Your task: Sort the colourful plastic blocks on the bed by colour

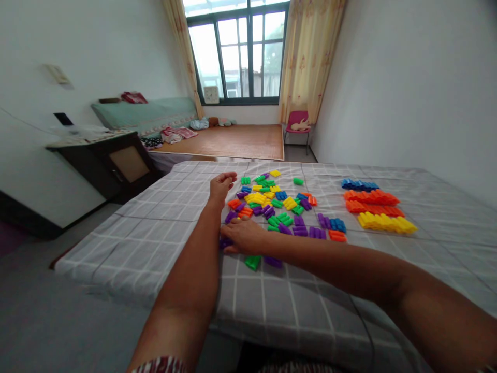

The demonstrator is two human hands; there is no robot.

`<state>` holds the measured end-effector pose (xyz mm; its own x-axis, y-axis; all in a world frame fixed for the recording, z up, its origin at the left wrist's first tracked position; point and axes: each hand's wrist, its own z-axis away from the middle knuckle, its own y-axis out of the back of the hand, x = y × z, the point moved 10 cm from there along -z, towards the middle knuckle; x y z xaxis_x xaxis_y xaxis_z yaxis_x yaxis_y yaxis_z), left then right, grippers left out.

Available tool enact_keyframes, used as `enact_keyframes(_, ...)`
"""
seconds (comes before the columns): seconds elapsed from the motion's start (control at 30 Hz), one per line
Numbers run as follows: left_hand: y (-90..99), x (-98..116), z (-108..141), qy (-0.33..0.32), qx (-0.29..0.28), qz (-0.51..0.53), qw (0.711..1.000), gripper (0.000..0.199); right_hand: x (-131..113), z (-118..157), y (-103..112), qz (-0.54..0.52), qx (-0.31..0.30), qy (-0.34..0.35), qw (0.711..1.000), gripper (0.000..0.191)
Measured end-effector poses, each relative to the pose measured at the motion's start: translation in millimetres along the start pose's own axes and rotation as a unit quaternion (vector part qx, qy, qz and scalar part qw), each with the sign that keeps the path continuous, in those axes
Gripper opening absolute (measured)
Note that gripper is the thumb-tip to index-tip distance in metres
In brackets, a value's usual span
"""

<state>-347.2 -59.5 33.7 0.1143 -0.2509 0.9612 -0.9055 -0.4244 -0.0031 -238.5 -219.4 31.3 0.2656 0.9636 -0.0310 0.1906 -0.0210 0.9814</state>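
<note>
My left hand is above the bed-like surface at the left edge of a pile of plastic building blocks. Its fingers are loosely bent with a gap between them, and nothing shows in them. Lower down, my right hand reaches across from the right. Its fingers bend around a purple block, mostly hidden by the hand. Close by its wrist lie a green block and another purple block. The pile mixes green, yellow, orange, blue and purple ribbed pieces.
Sorted rows stand at the right: blue, orange and yellow. A checked grey cloth covers the surface. Beyond are a matted bed, a pink chair and, left, a dark cabinet.
</note>
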Motion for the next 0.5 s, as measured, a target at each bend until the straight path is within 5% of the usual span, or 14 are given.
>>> enact_keyframes(0.17,-6.0,-5,0,-0.013,-0.109,-0.174,0.979,0.031,29,-1,-4,0.002,-0.001,-0.038,0.999,0.020)
enact_keyframes(0.37,-31.4,-21,27,-0.008,-0.374,-0.375,0.848,0.040,103,37,20,-0.003,0.002,-0.124,0.992,0.016)
enact_keyframes(0.5,-32.3,-15,34,-0.018,-0.406,-0.409,0.817,0.047,117,77,48,-0.032,0.079,-0.129,0.988,0.019)
